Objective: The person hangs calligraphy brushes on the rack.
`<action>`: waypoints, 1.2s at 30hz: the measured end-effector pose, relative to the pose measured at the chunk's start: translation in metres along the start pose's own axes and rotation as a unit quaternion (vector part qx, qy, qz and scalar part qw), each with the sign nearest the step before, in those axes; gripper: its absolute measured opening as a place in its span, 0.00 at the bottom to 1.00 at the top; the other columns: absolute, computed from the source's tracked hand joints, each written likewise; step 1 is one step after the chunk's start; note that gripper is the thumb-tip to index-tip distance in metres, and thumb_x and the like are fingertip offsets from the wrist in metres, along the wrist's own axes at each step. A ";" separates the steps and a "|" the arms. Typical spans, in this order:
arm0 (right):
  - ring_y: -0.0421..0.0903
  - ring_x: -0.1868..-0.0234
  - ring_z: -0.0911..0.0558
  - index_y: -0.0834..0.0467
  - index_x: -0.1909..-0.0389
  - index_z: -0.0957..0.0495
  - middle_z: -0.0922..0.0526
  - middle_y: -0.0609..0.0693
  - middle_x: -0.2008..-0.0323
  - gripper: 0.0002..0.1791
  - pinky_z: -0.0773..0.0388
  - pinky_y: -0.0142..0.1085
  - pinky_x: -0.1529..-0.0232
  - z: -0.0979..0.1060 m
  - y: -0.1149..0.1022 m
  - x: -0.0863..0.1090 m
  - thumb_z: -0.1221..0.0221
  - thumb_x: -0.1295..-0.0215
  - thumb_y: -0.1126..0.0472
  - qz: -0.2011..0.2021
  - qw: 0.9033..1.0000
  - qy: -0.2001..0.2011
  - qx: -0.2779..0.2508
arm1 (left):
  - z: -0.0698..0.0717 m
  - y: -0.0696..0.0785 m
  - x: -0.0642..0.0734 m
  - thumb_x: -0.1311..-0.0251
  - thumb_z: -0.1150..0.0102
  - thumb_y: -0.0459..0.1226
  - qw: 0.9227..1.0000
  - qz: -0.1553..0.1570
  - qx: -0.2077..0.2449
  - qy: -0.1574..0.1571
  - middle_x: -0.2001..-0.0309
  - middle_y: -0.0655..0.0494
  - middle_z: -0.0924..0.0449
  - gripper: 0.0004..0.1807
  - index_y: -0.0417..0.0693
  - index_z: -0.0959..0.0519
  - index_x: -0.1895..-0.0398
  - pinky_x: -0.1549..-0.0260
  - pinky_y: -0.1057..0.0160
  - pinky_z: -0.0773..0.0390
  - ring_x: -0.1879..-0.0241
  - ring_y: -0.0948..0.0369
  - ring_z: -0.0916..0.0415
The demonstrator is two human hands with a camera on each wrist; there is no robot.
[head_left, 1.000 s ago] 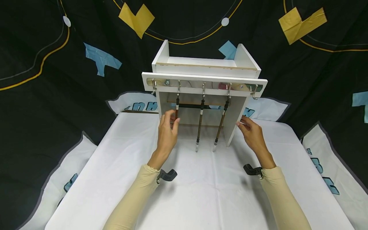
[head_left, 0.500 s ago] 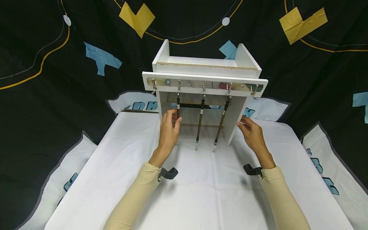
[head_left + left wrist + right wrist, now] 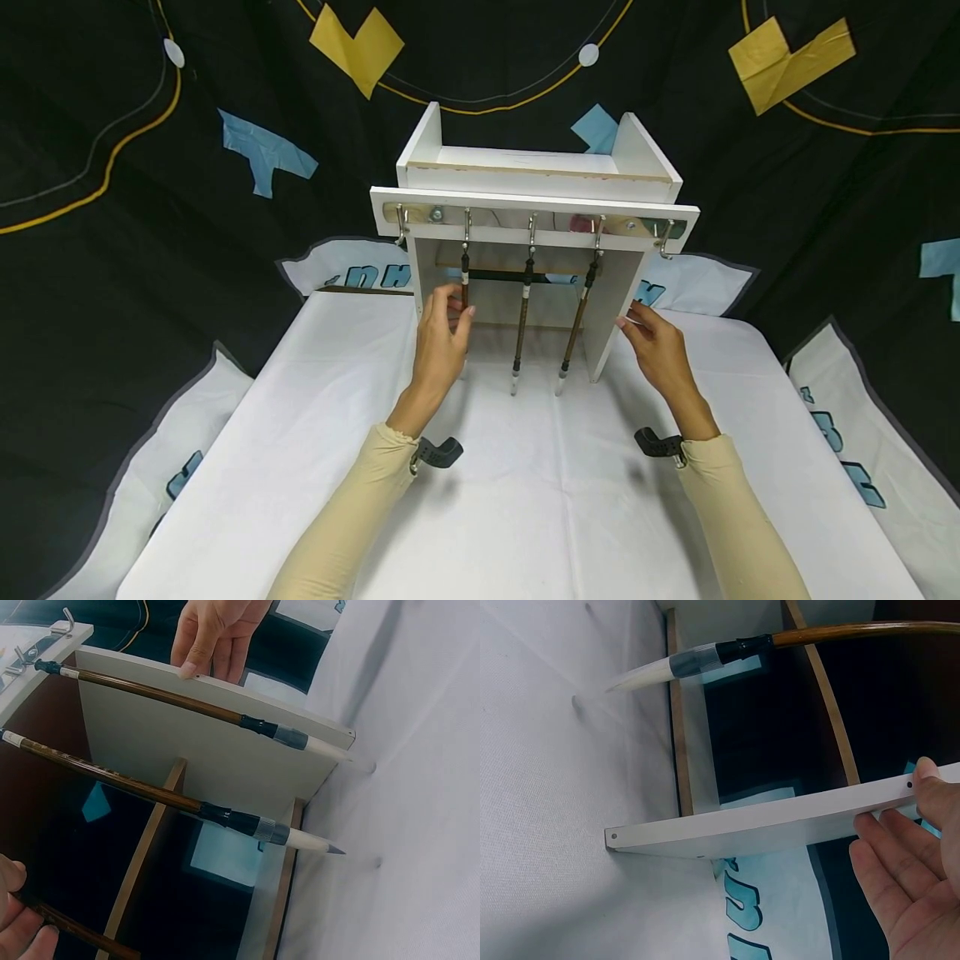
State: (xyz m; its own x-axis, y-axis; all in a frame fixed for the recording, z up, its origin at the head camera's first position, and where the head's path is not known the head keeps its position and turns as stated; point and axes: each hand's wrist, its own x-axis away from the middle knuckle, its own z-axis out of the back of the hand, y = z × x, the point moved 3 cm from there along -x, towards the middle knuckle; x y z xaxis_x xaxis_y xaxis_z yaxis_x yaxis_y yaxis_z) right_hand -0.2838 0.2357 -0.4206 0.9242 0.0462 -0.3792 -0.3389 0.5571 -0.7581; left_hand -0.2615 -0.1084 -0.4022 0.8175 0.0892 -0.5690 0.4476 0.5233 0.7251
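Note:
A white wooden shelf rack (image 3: 510,187) stands on the cloth-covered table, with a row of metal hooks along its front rail. Three writing brushes with brown handles hang from the hooks. My left hand (image 3: 438,342) holds the leftmost brush (image 3: 465,271) by its handle; the hand hides part of that handle. The middle brush (image 3: 522,312) and the right brush (image 3: 576,325) hang free, pale tips down. With thumb on the front edge and fingers on the outer face, my right hand (image 3: 919,862) grips the rack's right side panel (image 3: 772,814).
The outermost left hook (image 3: 401,223) and right hook (image 3: 663,237) carry no brush. White cloth (image 3: 510,500) covers the table. Behind hangs a black curtain (image 3: 495,50) with yellow tape (image 3: 356,50) and blue tape (image 3: 266,154).
My left hand has shifted slightly right with the leftmost brush, then stayed there. The other two brushes sway very slightly. My right hand stays on the side panel.

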 end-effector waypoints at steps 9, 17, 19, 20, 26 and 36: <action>0.67 0.34 0.20 0.61 0.24 0.29 0.21 0.68 0.34 0.28 0.24 0.62 0.34 0.000 0.000 0.000 0.43 0.18 0.53 -0.002 1.000 0.000 -0.003 | -0.001 0.000 0.001 0.22 0.41 0.37 1.000 -0.002 -0.003 -0.007 0.49 0.42 0.24 0.21 0.40 0.31 0.33 0.46 0.51 0.17 0.48 0.47 0.20; 0.67 0.34 0.20 0.61 0.24 0.30 0.21 0.68 0.34 0.29 0.23 0.61 0.35 0.000 0.000 0.001 0.43 0.18 0.52 -0.006 1.000 0.000 0.002 | 0.000 0.001 0.002 0.22 0.40 0.38 1.000 0.003 -0.005 -0.007 0.48 0.42 0.24 0.23 0.40 0.32 0.31 0.46 0.48 0.16 0.48 0.46 0.20; 0.67 0.33 0.20 0.61 0.24 0.30 0.21 0.68 0.33 0.29 0.23 0.61 0.35 0.000 0.000 0.001 0.43 0.18 0.52 -0.009 1.000 -0.001 0.002 | 0.000 0.001 0.002 0.22 0.40 0.38 1.000 0.004 -0.005 -0.007 0.48 0.41 0.24 0.23 0.40 0.33 0.31 0.46 0.48 0.17 0.48 0.46 0.20; 0.67 0.33 0.20 0.61 0.24 0.30 0.21 0.68 0.33 0.29 0.23 0.60 0.35 0.000 -0.001 0.001 0.43 0.18 0.51 -0.010 1.000 -0.002 0.002 | 0.000 0.001 0.002 0.23 0.40 0.38 1.000 0.004 -0.006 -0.007 0.49 0.41 0.24 0.24 0.39 0.33 0.31 0.46 0.49 0.17 0.48 0.46 0.20; 0.66 0.33 0.20 0.59 0.23 0.31 0.22 0.67 0.32 0.30 0.22 0.59 0.36 0.000 -0.001 0.001 0.43 0.19 0.50 -0.016 1.000 -0.004 0.003 | 0.000 0.004 0.002 0.24 0.38 0.37 1.000 0.000 -0.009 -0.006 0.50 0.41 0.25 0.24 0.38 0.32 0.32 0.45 0.49 0.17 0.48 0.46 0.20; 0.65 0.31 0.22 0.61 0.21 0.35 0.24 0.65 0.29 0.35 0.22 0.58 0.34 0.005 -0.003 0.003 0.43 0.19 0.46 -0.016 1.000 -0.019 0.017 | 0.012 0.003 0.010 0.26 0.35 0.45 1.000 -0.007 -0.029 -0.003 0.45 0.42 0.25 0.31 0.40 0.34 0.29 0.45 0.47 0.19 0.44 0.46 0.23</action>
State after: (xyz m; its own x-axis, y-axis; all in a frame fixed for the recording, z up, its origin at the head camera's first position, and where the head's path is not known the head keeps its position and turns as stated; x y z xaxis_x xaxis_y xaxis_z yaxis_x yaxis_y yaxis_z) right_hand -0.2791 0.2385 -0.4173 0.9408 0.0594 -0.3338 -0.3033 0.5872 -0.7505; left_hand -0.2472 -0.1163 -0.4009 0.8141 0.0766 -0.5756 0.4369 0.5722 0.6940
